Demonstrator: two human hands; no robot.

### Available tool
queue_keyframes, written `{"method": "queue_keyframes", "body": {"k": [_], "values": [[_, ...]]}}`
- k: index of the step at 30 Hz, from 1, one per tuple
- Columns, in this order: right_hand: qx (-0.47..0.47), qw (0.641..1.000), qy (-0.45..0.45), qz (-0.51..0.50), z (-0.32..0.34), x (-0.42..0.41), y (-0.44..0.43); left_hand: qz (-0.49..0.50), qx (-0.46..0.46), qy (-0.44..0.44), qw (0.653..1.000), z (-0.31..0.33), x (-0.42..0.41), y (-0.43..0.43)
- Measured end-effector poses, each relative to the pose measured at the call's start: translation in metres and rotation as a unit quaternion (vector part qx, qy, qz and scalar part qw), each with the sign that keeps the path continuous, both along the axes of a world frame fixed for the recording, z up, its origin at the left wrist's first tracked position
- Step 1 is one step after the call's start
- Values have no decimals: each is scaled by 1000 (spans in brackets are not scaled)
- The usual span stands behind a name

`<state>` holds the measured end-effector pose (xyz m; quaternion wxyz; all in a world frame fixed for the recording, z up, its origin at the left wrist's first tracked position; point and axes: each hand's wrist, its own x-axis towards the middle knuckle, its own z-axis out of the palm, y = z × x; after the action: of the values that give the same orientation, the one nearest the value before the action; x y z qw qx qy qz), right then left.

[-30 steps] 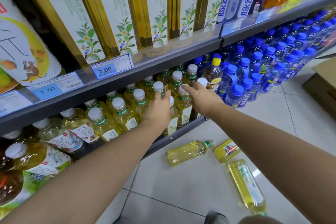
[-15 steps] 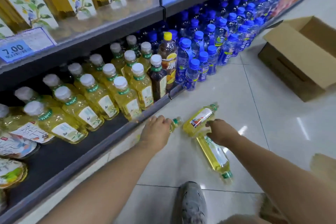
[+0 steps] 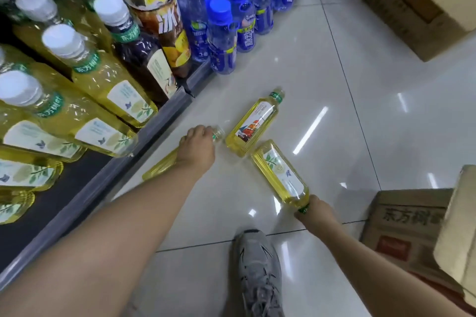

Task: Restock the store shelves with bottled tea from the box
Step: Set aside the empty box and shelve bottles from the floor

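Both arms reach down to the tiled floor [image 3: 334, 85]. The left hand [image 3: 197, 148] is clamped, palm down, over one lying tea bottle [image 3: 161, 168]; the right hand [image 3: 315, 215] — grip closed — pinches the cap end of another bottle [image 3: 279, 171]. A third bottle [image 3: 253, 123] lies between, untouched.

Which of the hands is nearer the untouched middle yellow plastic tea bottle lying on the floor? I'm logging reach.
Left. The left hand grips a bottle beside the middle yellow tea bottle; the right hand is farther back.

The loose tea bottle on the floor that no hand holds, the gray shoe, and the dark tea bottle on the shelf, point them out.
loose tea bottle [image 3: 253, 125], head view, label.
gray shoe [image 3: 258, 271], head view, laces.
dark tea bottle [image 3: 140, 58], head view, shoulder.
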<state>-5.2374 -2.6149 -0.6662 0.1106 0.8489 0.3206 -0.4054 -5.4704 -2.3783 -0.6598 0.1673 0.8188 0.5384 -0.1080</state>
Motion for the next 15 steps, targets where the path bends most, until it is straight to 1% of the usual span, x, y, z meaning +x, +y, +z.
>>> {"method": "queue_keyframes", "body": {"k": [4,7,10,15], "values": [[34,999,10,-25,-13,1,2,28,-37,16,999,-21,8,16],[32,999,27,-15,-16,5,1,30,-44,24,998,-23,12,17],[34,999,34,10,-5,10,0,17,-36,41,998,-12,11,10],[69,995,15,73,32,17,0,8,-23,31,999,31,-1,-18]]}}
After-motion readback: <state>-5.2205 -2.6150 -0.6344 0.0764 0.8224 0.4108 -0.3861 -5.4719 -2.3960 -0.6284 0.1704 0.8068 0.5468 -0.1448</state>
